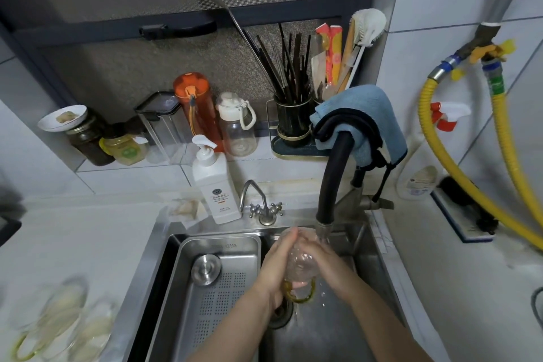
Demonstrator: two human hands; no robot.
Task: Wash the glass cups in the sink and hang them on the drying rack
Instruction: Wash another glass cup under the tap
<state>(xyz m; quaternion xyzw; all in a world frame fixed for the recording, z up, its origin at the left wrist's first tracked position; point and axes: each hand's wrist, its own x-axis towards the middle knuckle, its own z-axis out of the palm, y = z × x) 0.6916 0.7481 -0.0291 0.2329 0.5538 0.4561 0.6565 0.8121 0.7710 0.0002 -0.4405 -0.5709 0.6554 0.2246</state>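
Both hands, the left hand (276, 261) and the right hand (320, 258), grip one glass cup (299, 266) under the tap (323, 229) over the sink (338, 332), more cups (58, 323) wait on the surface (73, 244), and no drying rack shows yet

Both hands, left hand (277, 266) and right hand (318, 258), clasp a clear glass cup with a yellow-green handle (298, 269) under the black faucet spout (330, 185), above the steel sink (329, 329).

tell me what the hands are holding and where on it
Both hands, left and right, grip a glass cup around its body under the faucet; its yellow-green handle hangs free.
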